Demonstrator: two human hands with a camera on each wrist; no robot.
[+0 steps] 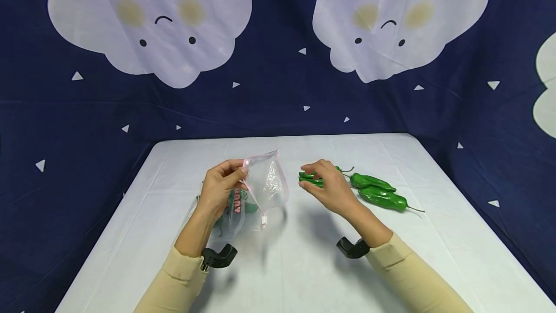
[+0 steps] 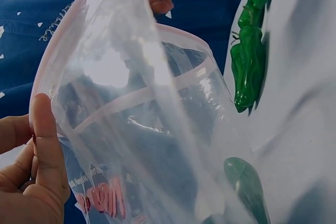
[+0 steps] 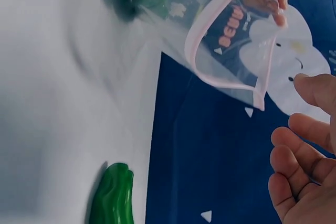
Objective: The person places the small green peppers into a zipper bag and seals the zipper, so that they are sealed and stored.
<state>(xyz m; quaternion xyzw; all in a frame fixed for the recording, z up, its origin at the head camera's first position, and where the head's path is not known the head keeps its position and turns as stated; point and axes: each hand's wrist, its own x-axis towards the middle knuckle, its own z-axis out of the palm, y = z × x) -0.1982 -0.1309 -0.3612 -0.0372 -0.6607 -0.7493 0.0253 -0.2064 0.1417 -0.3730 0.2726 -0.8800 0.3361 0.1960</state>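
My left hand point(image 1: 217, 187) pinches the pink-edged rim of a clear plastic zip bag point(image 1: 271, 182) between thumb and fingers. The bag's mouth gapes, and pink lettering point(image 3: 231, 24) is printed on its side. Low in the bag, green shapes point(image 2: 244, 184) show through the plastic. To the right of the bag hovers my right hand point(image 1: 332, 187), fingers loosely bent and nothing between them. From the head view it overlaps a green pepper point(image 1: 309, 177), partly hidden behind the fingers. In the right wrist view, a green pepper point(image 3: 113, 195) lies below that hand.
Two more green peppers, one point(image 1: 371, 181) behind the other point(image 1: 384, 199), lie right of my right hand on the white-covered table point(image 1: 304, 274). A dark blue cloth with clouds point(image 1: 278, 105) hangs beyond the table's far edge. Each wrist wears a black camera mount point(image 1: 219, 256).
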